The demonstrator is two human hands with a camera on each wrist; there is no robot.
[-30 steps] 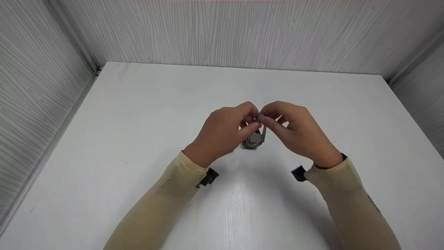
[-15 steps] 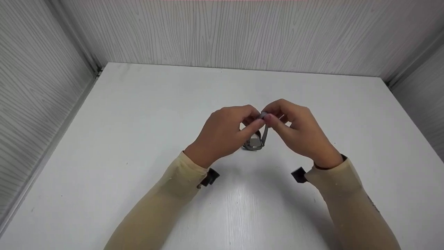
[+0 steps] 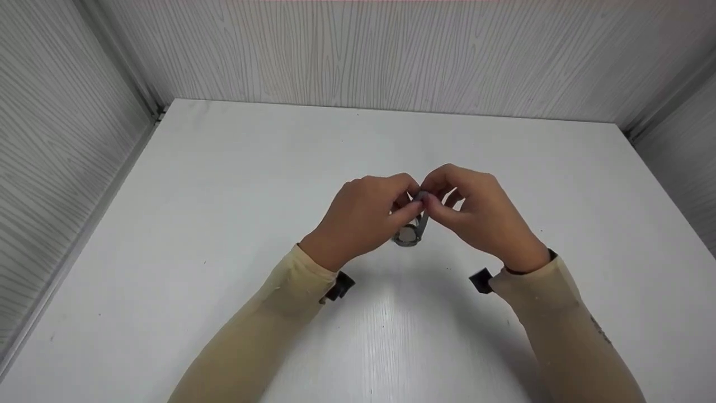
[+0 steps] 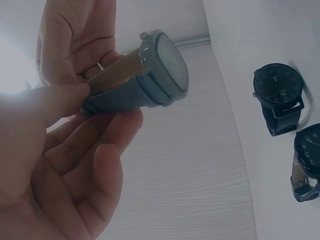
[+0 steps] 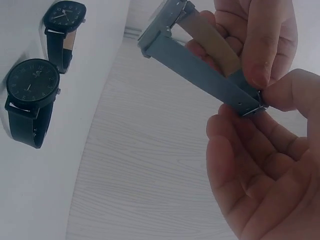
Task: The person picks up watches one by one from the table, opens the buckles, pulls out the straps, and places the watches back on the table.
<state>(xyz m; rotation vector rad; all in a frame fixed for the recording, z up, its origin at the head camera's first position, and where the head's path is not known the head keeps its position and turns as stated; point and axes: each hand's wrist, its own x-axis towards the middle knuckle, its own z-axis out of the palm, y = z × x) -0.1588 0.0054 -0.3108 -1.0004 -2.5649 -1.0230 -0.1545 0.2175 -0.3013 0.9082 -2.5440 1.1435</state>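
Observation:
Both hands meet over the white table and hold one wristwatch (image 3: 406,235), its round case hanging below the fingers. The blue-grey strap has a tan inner face and forms a loop in the left wrist view, where the watch case (image 4: 170,67) points away from the palm. My left hand (image 3: 363,215) pinches the strap near its ends. With thumb and fingertips, my right hand (image 3: 481,212) grips the strap beside the metal buckle (image 5: 257,109). Fingers partly hide the strap's overlap, so I cannot tell how far the strap is fastened.
Two black watches, one round (image 4: 279,85) and one squarer (image 4: 310,150), lie on a white surface in both wrist views. Wood-grain panels (image 3: 358,56) enclose the table (image 3: 251,145) at the back and sides.
The watch case has dropped slightly toward me and turned a little. The right hand shifted up and right, then came back down and left. Both hands keep their hold on the strap.

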